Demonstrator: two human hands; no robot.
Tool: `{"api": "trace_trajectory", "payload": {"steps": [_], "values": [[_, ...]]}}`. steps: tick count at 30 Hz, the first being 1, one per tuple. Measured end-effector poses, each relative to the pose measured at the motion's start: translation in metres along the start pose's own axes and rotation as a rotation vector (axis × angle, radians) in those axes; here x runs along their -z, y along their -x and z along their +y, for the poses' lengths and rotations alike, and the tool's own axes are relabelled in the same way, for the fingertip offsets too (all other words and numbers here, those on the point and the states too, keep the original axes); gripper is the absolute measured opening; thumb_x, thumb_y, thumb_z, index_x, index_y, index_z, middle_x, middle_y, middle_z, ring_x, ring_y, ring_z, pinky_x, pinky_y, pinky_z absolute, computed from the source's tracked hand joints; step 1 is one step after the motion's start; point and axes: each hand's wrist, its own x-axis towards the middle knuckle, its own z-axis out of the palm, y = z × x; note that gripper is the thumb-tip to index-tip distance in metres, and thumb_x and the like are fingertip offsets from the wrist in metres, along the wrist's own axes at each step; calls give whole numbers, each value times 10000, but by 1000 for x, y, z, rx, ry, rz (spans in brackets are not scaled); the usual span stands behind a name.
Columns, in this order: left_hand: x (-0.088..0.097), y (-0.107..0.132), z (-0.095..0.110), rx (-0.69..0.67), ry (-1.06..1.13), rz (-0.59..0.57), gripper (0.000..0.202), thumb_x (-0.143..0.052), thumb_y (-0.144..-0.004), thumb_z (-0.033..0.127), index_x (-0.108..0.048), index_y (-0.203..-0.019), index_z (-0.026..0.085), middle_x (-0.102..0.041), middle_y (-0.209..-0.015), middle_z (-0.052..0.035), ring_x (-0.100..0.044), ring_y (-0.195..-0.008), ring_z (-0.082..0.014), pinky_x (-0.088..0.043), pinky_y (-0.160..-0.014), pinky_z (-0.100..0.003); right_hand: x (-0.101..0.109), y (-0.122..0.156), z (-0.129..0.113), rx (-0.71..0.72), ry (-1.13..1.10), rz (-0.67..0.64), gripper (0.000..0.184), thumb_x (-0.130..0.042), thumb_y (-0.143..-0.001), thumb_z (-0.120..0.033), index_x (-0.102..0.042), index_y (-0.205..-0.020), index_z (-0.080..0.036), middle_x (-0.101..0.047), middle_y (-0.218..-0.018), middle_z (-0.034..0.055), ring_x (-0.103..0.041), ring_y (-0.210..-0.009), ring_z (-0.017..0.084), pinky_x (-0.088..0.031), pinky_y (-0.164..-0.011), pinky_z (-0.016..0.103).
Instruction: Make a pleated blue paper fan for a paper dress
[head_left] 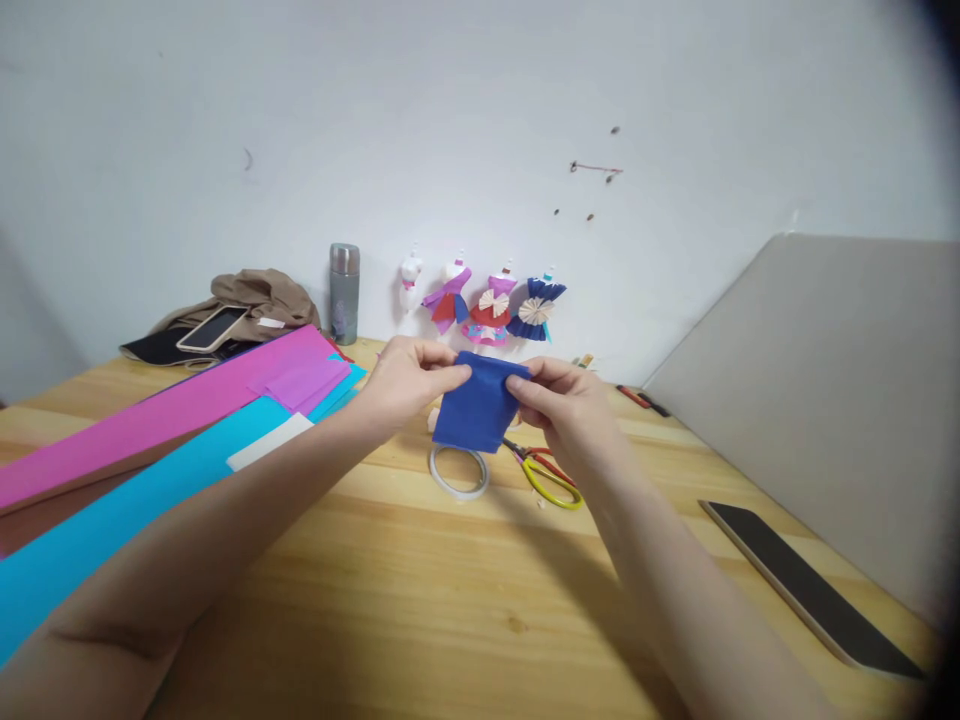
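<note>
In the middle of the frame I have a small dark blue sheet [477, 410], roughly rectangular, held up above the wooden table [375, 620]; whether it is paper or cloth I cannot tell. My left hand [405, 378] pinches its upper left corner between thumb and fingers, and my right hand [562, 392] pinches the upper right corner the same way, so the sheet hangs between them with its lower edge free.

Just below it, from my viewpoint, a roll of tape [461, 494] lies flat, and to the right of that I see scissors [529, 462] with red and yellow handles, partly hidden by the sheet and my right hand.

Across the left of the frame, under and beyond my left forearm, run a long magenta sheet [172, 415] and a bright blue sheet [150, 510], with small purple pieces [304, 385] and a white strip [270, 442] on top.

At upper centre, four small white dress forms [411, 282] stand in a row by the wall, three dressed in coloured pieces. A grey flask [344, 295] is left of them. At lower right I see a dark-screened device [810, 585].
</note>
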Motion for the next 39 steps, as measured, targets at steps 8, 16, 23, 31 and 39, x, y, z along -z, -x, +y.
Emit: {"api": "trace_trajectory", "payload": {"steps": [8, 16, 23, 31, 39], "values": [[3, 1, 4, 71, 19, -70, 363, -651, -741, 221, -479, -426, 168, -401, -387, 51, -340, -410, -56, -277, -459, -216, 1, -4, -1, -17, -29, -32, 255, -820, -552, -316, -616, -646, -195, -404, -443, -91, -246, -405, 43, -156, -439, 248], [3, -1, 2, 104, 116, -69, 284, -656, -771, 158, -563, -504, 148, -428, -383, 53, -353, -379, -40, -279, -424, -188, 1, -4, -3, -54, -64, -14, 256, -840, -524, -285, -608, -574, -192, -342, -383, -101, -200, -387, 33, -91, -439, 246], [2, -2, -4, 155, 212, -35, 87, -636, -811, 126, -671, -732, 129, -575, -469, 20, -485, -393, -67, -366, -423, -187, 2, -4, -1, -39, -57, 0, 221, -827, -558, -271, -625, -614, -200, -365, -383, -97, -210, -361, 34, -107, -391, 232], [1, -3, -3, 135, 300, 4, 154, -617, -829, 112, -644, -677, 118, -656, -550, -14, -531, -408, -65, -443, -453, -195, 0, -3, -3, -76, -66, 15, 263, -861, -516, -299, -651, -629, -189, -511, -416, -52, -388, -356, 63, -228, -350, 214], [-2, -1, -2, 180, 302, -10, 87, -619, -857, 105, -656, -779, 107, -662, -536, -11, -547, -400, -71, -428, -431, -178, -1, -2, -3, -80, -134, 31, 235, -852, -510, -231, -633, -583, -183, -391, -367, -85, -240, -357, 28, -108, -375, 209]]}}
